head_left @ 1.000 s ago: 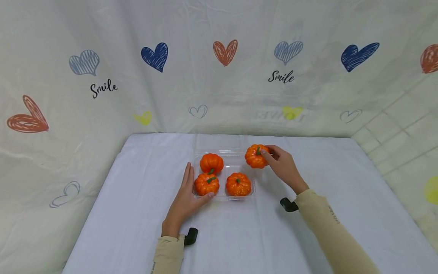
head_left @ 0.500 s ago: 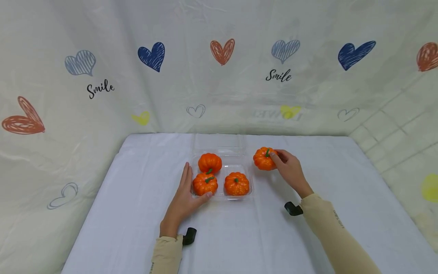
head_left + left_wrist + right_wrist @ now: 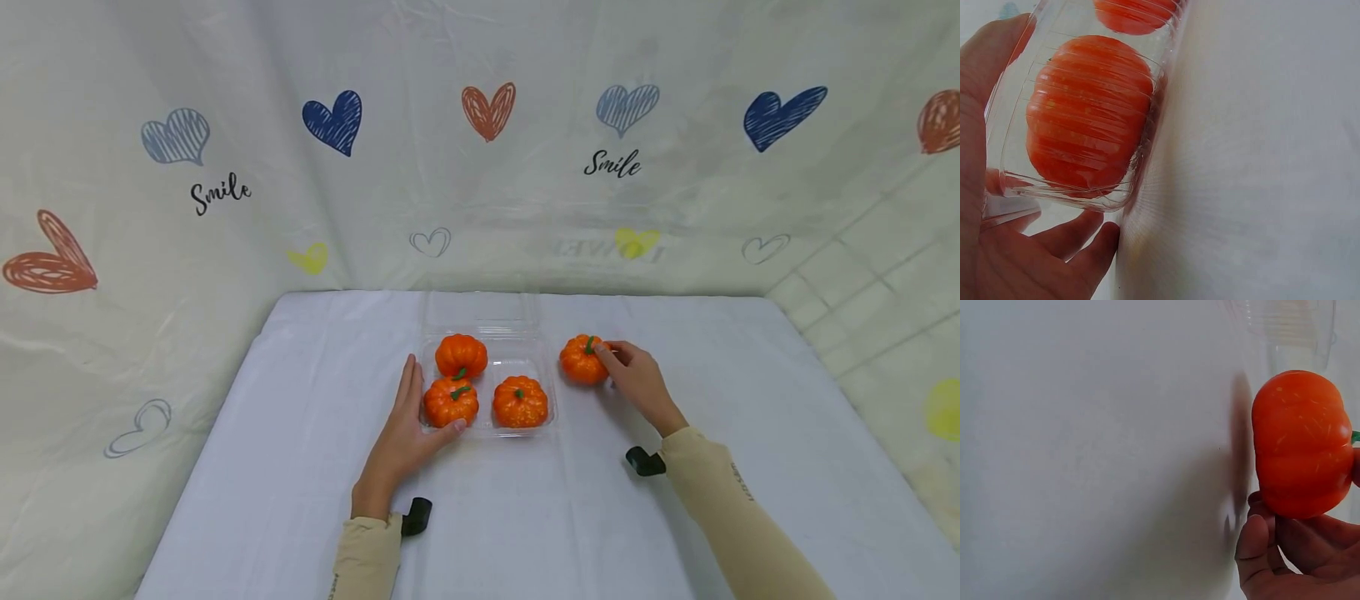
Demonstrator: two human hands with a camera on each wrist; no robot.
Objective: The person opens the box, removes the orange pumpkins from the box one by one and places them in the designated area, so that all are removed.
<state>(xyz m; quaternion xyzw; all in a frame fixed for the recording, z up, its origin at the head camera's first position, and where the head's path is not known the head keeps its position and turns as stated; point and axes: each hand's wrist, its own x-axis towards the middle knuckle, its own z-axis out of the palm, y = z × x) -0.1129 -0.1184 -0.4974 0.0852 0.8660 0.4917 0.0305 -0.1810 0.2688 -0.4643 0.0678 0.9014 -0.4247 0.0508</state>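
Note:
My right hand (image 3: 637, 383) grips a small orange toy pumpkin (image 3: 582, 361) by its right side, thumb near the green stem. In the right wrist view the held pumpkin (image 3: 1300, 447) is close over the white cloth, its shadow beside it. A clear plastic clamshell box (image 3: 487, 429) stands just left of it, holding three more pumpkins: one at back left (image 3: 461, 355), one at front left (image 3: 450, 404) and one at front right (image 3: 520, 402). My left hand (image 3: 401, 442) rests against the box's front-left corner, fingers straight along its side, thumb on the front rim.
The box's transparent lid (image 3: 480, 310) stands folded back behind it. A white cloth (image 3: 510, 517) covers the table. A pale sheet printed with hearts (image 3: 487, 192) hangs along the back and sides. Each wrist carries a small black camera (image 3: 645, 461).
The right hand has carried its pumpkin rightward, away from the box, and then lowered it toward the cloth. The left hand keeps its place at the box.

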